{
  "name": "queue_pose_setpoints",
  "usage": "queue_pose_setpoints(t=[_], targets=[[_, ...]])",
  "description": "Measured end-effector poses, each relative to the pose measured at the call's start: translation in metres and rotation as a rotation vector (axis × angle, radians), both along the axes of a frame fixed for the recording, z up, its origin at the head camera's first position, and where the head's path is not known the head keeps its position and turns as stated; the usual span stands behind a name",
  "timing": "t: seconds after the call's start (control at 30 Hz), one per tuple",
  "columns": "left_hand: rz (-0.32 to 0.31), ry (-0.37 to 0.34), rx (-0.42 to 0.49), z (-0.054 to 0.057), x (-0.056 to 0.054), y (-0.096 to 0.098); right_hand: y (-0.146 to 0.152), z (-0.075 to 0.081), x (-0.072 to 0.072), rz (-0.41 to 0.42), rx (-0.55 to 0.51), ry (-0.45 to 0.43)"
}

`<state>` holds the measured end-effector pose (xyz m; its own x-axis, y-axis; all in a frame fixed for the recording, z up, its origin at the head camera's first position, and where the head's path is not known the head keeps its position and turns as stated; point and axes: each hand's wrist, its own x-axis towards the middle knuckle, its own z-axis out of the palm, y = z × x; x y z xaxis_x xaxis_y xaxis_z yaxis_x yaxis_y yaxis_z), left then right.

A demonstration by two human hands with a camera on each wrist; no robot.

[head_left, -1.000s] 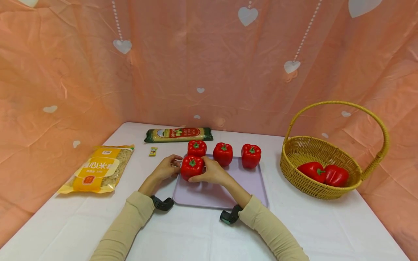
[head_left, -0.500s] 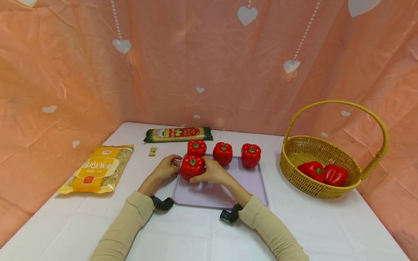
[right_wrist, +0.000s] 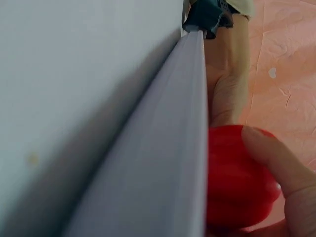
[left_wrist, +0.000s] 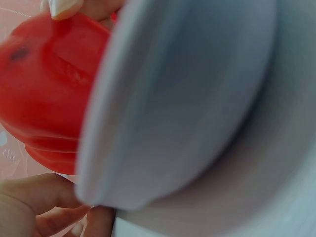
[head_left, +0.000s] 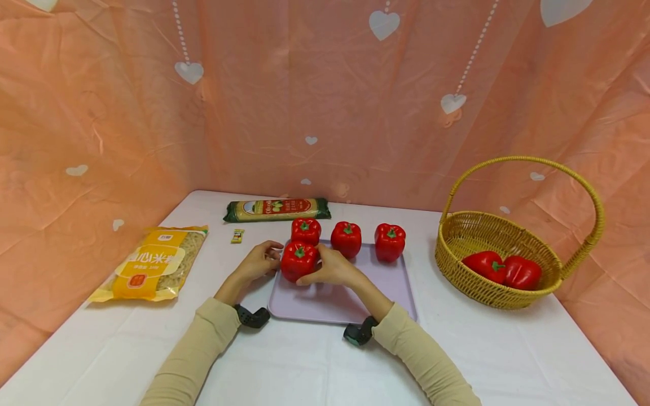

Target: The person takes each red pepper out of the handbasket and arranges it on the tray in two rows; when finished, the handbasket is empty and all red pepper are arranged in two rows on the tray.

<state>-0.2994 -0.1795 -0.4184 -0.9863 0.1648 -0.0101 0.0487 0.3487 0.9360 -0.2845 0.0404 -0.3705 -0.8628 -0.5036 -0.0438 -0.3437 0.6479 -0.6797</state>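
My right hand grips a red bell pepper at the left side of the lilac tray. Its thumb presses the pepper's near side, as the right wrist view shows. Just left of that pepper, my left hand lies by the tray's edge with loosely bent fingers. In the left wrist view its fingers are close to the tray corner, below the pepper; the tray hides part of them. Three more bell peppers stand upright along the tray's far side: left, middle and right.
To the right stands a wicker basket with a tall handle and two red peppers inside. A yellow bag of pasta lies at the left. Behind the tray are a green-ended noodle pack and a small yellow packet.
Almost nothing differs. The right hand and the pepper it grips have shifted very slightly to the right; the left hand stays in place.
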Motion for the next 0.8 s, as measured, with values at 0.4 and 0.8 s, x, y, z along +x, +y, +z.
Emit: queue_pose_setpoints(t=[0.4,0.8], targets=[[-0.005,-0.007,0.002,0.002,0.000,-0.001,0.017,0.019,-0.002,0.056,0.052,-0.045],[-0.006,-0.017,0.000,0.001,0.000,-0.001,0.046,0.055,0.006,0.136,-0.016,-0.011]])
